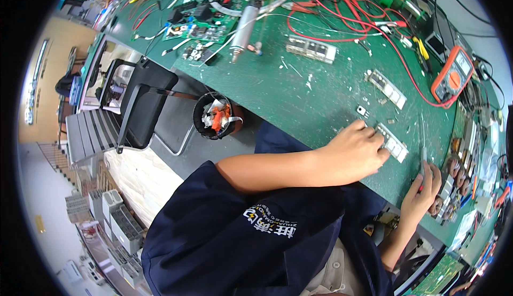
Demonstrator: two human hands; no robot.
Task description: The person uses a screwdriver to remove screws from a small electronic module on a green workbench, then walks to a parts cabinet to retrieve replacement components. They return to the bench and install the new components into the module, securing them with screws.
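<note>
My left hand [359, 153] rests on the green bench with its fingers curled closed, right against a pale rectangular module strip [393, 144]. Whatever lies inside those fingers is hidden. Farther right, my right hand [423, 190] is closed around a slim grey tool [425, 155], whose thin shaft points away from me; its exact kind is too small to make out. A small black three-legged transistor [362, 110] lies just beyond my left knuckles. Beyond it is a second module strip [388, 89], and a larger clear-cased module [311, 49] sits farther back.
An orange multimeter [453, 76] stands at the right, with red test leads [350, 15] tangled across the back. A grey cylindrical tool [247, 26] and a green circuit board [206, 26] lie far left. Coils [455, 166] crowd the right; a bin [217, 117] and chair [147, 95] stand left.
</note>
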